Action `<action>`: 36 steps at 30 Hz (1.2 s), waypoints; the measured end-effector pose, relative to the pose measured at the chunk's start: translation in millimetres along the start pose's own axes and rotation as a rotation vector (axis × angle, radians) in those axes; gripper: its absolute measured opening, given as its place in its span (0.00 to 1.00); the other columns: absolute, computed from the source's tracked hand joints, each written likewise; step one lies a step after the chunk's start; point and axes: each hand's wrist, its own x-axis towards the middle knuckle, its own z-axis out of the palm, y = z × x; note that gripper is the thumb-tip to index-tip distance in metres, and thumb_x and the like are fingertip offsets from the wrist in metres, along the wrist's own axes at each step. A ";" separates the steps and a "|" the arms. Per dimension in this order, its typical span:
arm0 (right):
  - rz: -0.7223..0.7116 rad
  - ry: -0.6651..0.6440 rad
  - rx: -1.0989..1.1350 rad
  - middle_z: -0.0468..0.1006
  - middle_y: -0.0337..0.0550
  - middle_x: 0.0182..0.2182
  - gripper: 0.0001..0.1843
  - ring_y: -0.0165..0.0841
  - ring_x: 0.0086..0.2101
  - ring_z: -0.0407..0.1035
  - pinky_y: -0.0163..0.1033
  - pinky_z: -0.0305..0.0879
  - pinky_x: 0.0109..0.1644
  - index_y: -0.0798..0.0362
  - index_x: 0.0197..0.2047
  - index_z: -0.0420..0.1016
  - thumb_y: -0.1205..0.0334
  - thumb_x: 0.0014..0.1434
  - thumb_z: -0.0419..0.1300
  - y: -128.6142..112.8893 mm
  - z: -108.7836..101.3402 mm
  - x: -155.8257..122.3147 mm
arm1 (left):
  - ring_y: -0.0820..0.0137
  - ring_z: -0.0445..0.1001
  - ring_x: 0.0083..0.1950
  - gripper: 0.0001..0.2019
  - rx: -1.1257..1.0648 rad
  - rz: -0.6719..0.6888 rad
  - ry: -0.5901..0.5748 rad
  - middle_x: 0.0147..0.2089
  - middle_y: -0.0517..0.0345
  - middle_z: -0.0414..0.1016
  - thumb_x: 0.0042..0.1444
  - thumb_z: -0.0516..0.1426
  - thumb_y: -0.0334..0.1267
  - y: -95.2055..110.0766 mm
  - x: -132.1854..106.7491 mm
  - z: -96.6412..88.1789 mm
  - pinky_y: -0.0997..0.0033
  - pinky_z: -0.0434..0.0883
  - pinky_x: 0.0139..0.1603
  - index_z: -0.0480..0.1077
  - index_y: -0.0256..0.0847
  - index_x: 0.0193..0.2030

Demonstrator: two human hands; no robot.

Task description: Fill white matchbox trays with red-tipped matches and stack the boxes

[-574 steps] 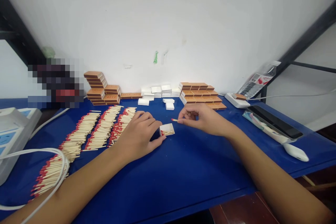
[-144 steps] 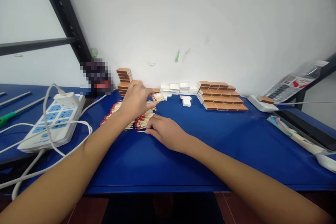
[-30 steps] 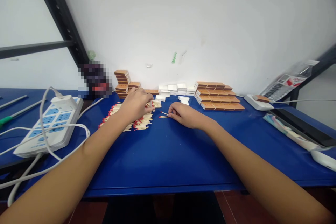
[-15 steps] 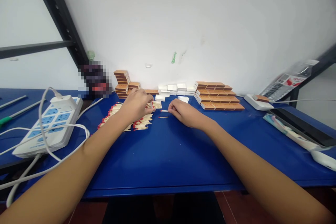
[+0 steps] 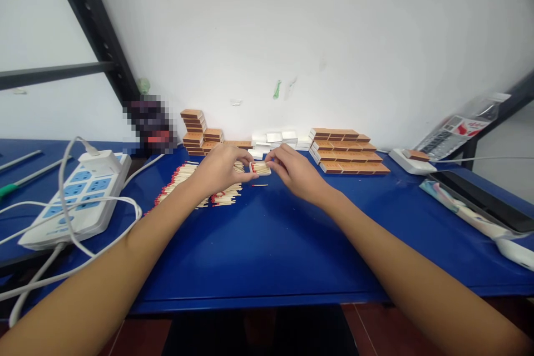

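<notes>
We reach left arm [image 5: 154,228] and right arm [image 5: 375,245] forward, left hand [image 5: 221,167] clasping, right hand [image 5: 296,171] curled just beside it.

Room is left on the glossy blue tabletop [image 5: 267,250] between the bare left forearm [image 5: 137,242] and right forearm [image 5: 387,253]. Passage farther back is barred by stacked brown cardboard matchboxes [image 5: 352,167], and leftward by heaped red-tipped wooden matches [image 5: 226,196].

Red-tipped pale matches [image 5: 226,194], white matchbox tray [image 5: 251,167], orange-and-brown matchboxes [image 5: 349,157], blue table [image 5: 258,250], white power strip [image 5: 83,186] with blue panels
</notes>
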 end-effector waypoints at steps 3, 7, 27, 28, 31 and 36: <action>0.023 0.052 0.021 0.73 0.46 0.42 0.06 0.36 0.37 0.68 0.40 0.62 0.43 0.50 0.47 0.72 0.62 0.73 0.54 -1.2 0.0 -0.3 | 0.62 0.83 0.43 0.12 -0.053 -0.028 0.038 0.41 0.57 0.87 0.56 0.71 0.46 -2.7 0.1 -2.6 0.63 0.74 0.45 0.81 0.44 0.43; 0.070 0.060 0.041 0.72 0.42 0.35 0.06 0.34 0.33 0.65 0.39 0.59 0.38 0.51 0.42 0.72 0.59 0.71 0.58 -3.1 2.0 -1.3 | 0.61 0.83 0.45 0.12 0.046 -0.052 0.057 0.41 0.57 0.86 0.56 0.70 0.46 -8.0 -0.1 -3.5 0.61 0.73 0.48 0.80 0.44 0.42; -0.022 -0.354 0.128 0.73 0.43 0.40 0.05 0.33 0.36 0.67 0.39 0.62 0.42 0.53 0.41 0.74 0.64 0.72 0.60 -56.2 39.9 -5.7 | 0.55 0.77 0.50 0.11 0.343 -0.070 0.038 0.43 0.54 0.84 0.59 0.68 0.44 -11.1 0.3 -5.0 0.53 0.64 0.57 0.79 0.42 0.44; -0.017 -0.357 0.114 0.73 0.43 0.41 0.05 0.33 0.36 0.67 0.39 0.62 0.41 0.53 0.41 0.73 0.64 0.72 0.59 -55.8 38.3 -6.0 | 0.55 0.77 0.50 0.11 0.350 -0.072 0.034 0.43 0.54 0.84 0.59 0.68 0.44 -11.5 0.4 -4.6 0.53 0.64 0.57 0.79 0.42 0.45; 0.000 -0.359 0.098 0.73 0.44 0.43 0.05 0.33 0.37 0.67 0.38 0.61 0.41 0.52 0.43 0.72 0.64 0.73 0.58 -53.0 33.9 -7.1 | 0.55 0.77 0.51 0.11 0.372 -0.076 0.023 0.44 0.52 0.84 0.60 0.68 0.44 -12.4 0.3 -3.1 0.54 0.64 0.57 0.79 0.42 0.45; -0.002 -0.313 0.139 0.72 0.44 0.43 0.05 0.33 0.37 0.67 0.39 0.62 0.42 0.52 0.44 0.72 0.63 0.74 0.56 -39.0 23.6 -7.0 | 0.54 0.77 0.53 0.13 0.392 -0.082 0.008 0.44 0.50 0.84 0.60 0.68 0.45 -14.4 -0.8 -0.4 0.54 0.64 0.57 0.79 0.41 0.47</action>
